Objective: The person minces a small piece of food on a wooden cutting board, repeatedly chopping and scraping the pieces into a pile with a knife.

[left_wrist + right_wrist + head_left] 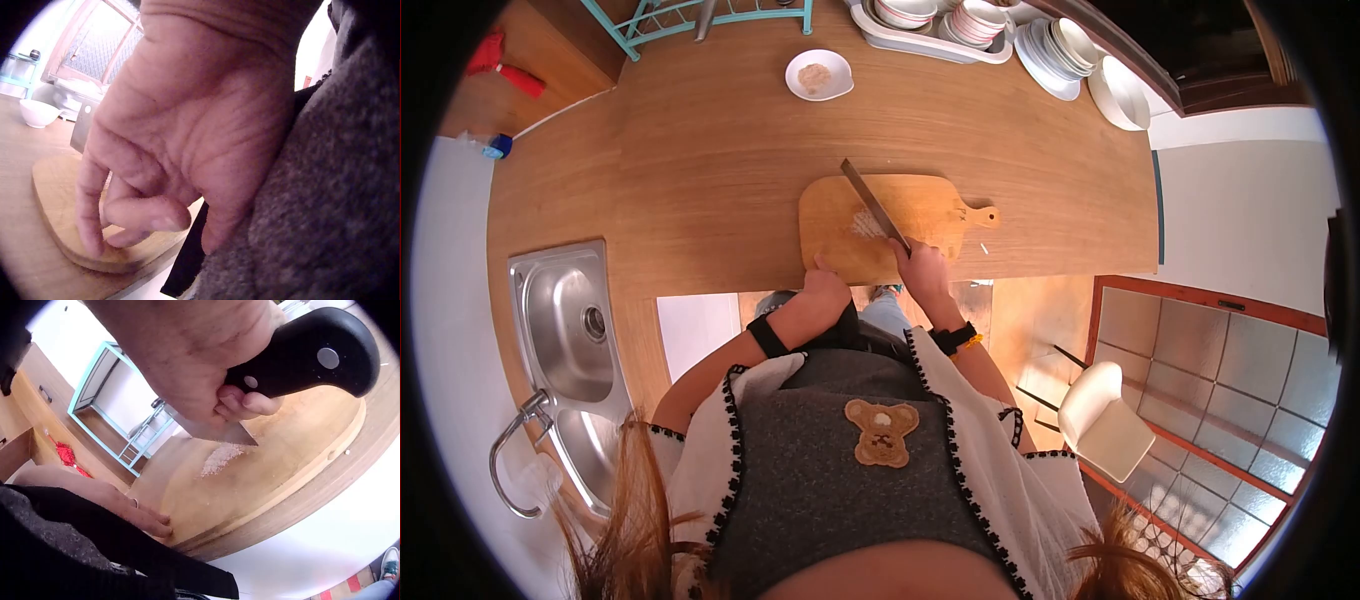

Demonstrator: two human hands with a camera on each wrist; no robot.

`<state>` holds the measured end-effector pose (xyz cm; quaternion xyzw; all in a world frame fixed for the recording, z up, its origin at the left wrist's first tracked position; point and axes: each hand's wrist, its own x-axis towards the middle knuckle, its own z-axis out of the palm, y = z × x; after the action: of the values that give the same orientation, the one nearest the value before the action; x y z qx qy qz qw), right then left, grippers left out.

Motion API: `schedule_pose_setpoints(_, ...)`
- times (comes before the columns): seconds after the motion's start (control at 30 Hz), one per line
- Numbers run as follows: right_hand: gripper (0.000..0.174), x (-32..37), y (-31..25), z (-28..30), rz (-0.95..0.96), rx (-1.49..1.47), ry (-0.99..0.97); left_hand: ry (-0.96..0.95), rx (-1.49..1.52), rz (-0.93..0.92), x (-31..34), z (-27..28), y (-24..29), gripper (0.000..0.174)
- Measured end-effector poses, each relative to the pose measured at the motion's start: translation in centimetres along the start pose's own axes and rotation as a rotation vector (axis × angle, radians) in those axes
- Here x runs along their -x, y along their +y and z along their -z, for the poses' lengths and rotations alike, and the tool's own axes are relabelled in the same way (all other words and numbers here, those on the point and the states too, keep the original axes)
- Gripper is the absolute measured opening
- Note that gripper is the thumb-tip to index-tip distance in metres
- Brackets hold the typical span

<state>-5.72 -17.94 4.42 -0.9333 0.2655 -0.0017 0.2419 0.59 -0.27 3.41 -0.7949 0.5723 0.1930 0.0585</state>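
Observation:
A wooden cutting board (pixel 935 205) lies at the counter's near edge, its handle pointing right. My right hand (pixel 924 270) grips the black handle (pixel 294 359) of a cleaver (pixel 868 198). The blade stands edge down and slants across the board toward the far left, beside a small heap of finely chopped pale bits (pixel 220 459). My left hand (pixel 827 288) rests at the board's near left edge, with fingertips on the wood and the fingers bent. Nothing shows in its grasp in the left wrist view.
Beyond the board stands a white bowl (pixel 832 90) with pinkish mince in it. Stacked bowls and plates (pixel 1060 55) line the back right, and a turquoise rack (pixel 730 18) the back left. A steel sink (pixel 570 320) is at left. One white sliver (pixel 985 248) lies right of the board.

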Motion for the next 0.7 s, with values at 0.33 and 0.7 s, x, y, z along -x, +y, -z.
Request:
schedule_pose_setpoints(0.33, 0.032, -0.9, -0.6, 0.3, 0.101, 0.043, -0.010, -0.082, 0.050, 0.031, -0.1, -0.3, -0.1, 0.041)
schedule_pose_setpoints(0.7, 0.033, -0.2, -1.0, 0.4, 0.074, -0.018, -0.039, -0.088, 0.026, 0.022, -0.1, -0.6, 0.2, 0.048)
